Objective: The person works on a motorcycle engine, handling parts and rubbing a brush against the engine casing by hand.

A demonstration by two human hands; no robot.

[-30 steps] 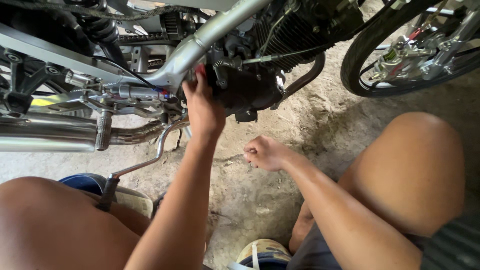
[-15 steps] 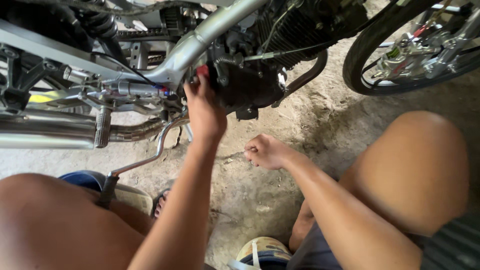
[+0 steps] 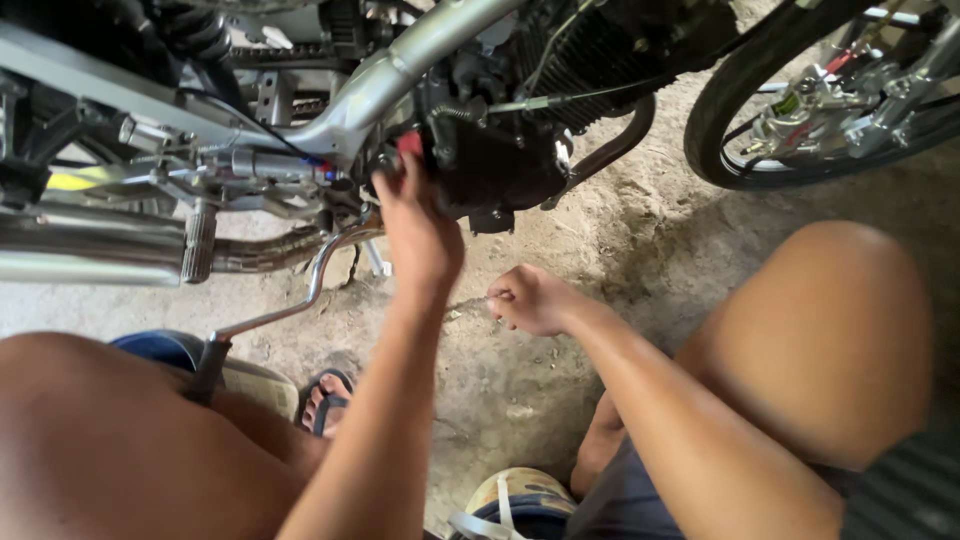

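My left hand (image 3: 415,230) reaches up to the side of the black motorcycle engine (image 3: 505,165). Its fingertips close around a small red part (image 3: 410,143) at the engine's left edge. My right hand (image 3: 530,298) hovers lower, over the dirt floor, curled into a loose fist with thumb against fingers. I cannot tell whether it holds anything small. A silver frame tube (image 3: 400,70) runs diagonally above my left hand.
A chrome lever (image 3: 315,275) slants down from the engine toward my left knee (image 3: 110,440). The chrome exhaust pipe (image 3: 90,250) lies at left and the front wheel (image 3: 790,150) at upper right. My sandalled foot (image 3: 325,400) rests on the dirt, my right knee (image 3: 830,340) at right.
Both hands stay almost where they were. My left hand keeps its place on the engine, and the view has drifted only slightly.
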